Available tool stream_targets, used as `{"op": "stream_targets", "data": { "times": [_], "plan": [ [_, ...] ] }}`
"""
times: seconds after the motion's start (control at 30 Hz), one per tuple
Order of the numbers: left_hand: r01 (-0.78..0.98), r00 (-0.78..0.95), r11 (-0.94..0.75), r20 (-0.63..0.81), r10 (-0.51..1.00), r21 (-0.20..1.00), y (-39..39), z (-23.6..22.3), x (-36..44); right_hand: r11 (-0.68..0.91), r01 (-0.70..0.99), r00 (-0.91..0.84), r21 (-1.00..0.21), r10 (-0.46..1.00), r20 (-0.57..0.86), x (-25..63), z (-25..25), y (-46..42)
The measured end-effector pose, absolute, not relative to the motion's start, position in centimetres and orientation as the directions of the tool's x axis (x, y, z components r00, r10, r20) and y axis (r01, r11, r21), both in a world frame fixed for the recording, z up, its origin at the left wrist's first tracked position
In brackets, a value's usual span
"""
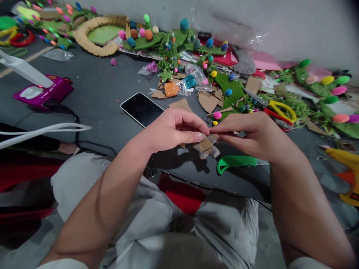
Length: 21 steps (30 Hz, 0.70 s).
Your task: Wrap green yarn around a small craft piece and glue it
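While hands (171, 129) (252, 130) pinch cardboard (206, 147), the tabletop (235, 184) ends nearby.

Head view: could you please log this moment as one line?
left hand: pinching brown cardboard piece | right hand: fingertips at its edge | green plastic cutter: on grey tabletop

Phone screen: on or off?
Apparently off: the phone shows a dark screen with nothing lit, though the left hand hides one end.

Left grip (175, 127) curled, right grip (248, 130) flatter — pinching close together.
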<state>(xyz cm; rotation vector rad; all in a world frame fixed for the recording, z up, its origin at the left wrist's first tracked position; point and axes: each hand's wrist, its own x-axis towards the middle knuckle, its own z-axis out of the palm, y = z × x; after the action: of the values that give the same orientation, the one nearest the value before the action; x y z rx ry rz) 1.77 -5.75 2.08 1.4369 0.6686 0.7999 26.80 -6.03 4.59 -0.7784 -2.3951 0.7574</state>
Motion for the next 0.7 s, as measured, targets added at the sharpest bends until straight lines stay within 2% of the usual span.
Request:
{"op": "stream_targets", "data": {
  "times": [0.2, 0.37, 0.53, 0.7],
  "plan": [
    [0.148, 0.665, -0.062, -0.053, 0.745, 0.987, -6.2, 2.4, 2.2, 0.674, 0.47, -0.76, -0.57, 0.637, 0.128, 26.2, 4.8, -5.7],
    [0.315, 0.606, -0.087, -0.13, 0.785, 0.945, -6.5, 1.9, 3.0, 0.619, 0.646, -0.709, -0.446, 0.703, -0.051, 24.9, 5.8, -5.6],
    [0.425, 0.512, -0.113, -0.136, 0.848, 0.898, -6.5, 2.4, 3.3, 0.554, 0.775, -0.604, -0.305, 0.791, -0.097, 24.1, 6.6, -6.3],
    [0.34, 0.425, -0.073, -0.084, 0.901, 0.938, -6.0, 2.0, 3.2, 0.588, 0.699, -0.664, -0.407, 0.745, -0.064, 23.9, 6.7, -6.9]
  ]
}}
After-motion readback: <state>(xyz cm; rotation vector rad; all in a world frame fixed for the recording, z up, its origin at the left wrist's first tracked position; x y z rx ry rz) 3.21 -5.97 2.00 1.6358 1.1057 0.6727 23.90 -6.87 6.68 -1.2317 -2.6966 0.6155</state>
